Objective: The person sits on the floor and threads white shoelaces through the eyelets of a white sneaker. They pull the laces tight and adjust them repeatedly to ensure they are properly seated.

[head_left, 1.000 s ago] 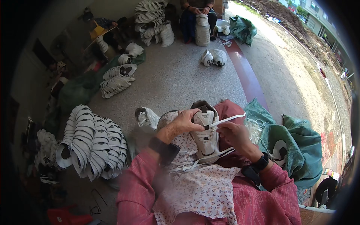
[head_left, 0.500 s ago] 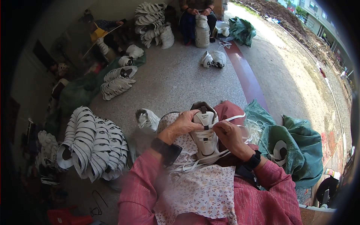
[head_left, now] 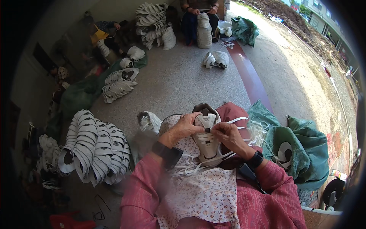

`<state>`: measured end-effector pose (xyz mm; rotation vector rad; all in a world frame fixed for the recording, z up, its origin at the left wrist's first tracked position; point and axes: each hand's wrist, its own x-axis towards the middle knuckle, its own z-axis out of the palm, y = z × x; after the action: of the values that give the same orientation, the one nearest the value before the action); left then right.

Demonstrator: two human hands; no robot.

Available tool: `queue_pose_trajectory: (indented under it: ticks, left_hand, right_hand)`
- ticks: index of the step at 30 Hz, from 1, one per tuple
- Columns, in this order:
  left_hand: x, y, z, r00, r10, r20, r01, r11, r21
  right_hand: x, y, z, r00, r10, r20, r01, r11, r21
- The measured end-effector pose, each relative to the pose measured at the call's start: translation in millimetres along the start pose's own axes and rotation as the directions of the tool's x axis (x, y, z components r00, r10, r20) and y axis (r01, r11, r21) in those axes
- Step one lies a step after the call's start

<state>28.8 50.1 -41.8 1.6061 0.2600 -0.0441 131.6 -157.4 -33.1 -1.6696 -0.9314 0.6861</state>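
A white-and-beige shoe upper (head_left: pixel 209 149) with a dark collar rests upright on my lap, its tongue facing me. My left hand (head_left: pixel 183 129) grips its left side, fingers behind and thumb near the dark tongue loop. At that loop, the fingertips of my right hand (head_left: pixel 230 136) are pinched together on a white shoelace (head_left: pixel 237 120). Part of the lace arcs up past the right hand, and more strands lie across the toe and over my floral apron (head_left: pixel 202 194). The lace tip is hidden by my fingers.
Stacked white shoe uppers (head_left: pixel 93 147) stand at left. To the right are a bundle of white laces (head_left: pixel 259 133) and a green sack (head_left: pixel 310 160) with an upper inside. Two uppers (head_left: pixel 217 60) lie on the floor ahead. A co-worker (head_left: pixel 200 13) sits at the far side, another (head_left: pixel 100 34) far left.
My right hand has moved slightly left, closer to the tongue loop, with the lace. The left hand keeps its hold on the shoe upper. The far-left co-worker's arm has shifted.
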Motion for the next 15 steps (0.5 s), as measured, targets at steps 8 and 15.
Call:
queue_pose_trajectory:
  ticks: [8, 15]
  left_hand:
    - [-2, 7, -6, 0.996, -0.003, 0.090, -0.008, 0.992, 0.126]
    - [-3, 8, -6, 0.996, 0.003, 0.091, -0.013, 0.993, 0.114]
  right_hand:
    - [-8, -10, -3, 0.978, -0.201, -0.045, 0.164, 0.892, -0.422]
    - [-2, -4, 7, 0.957, -0.288, -0.038, 0.216, 0.793, -0.569]
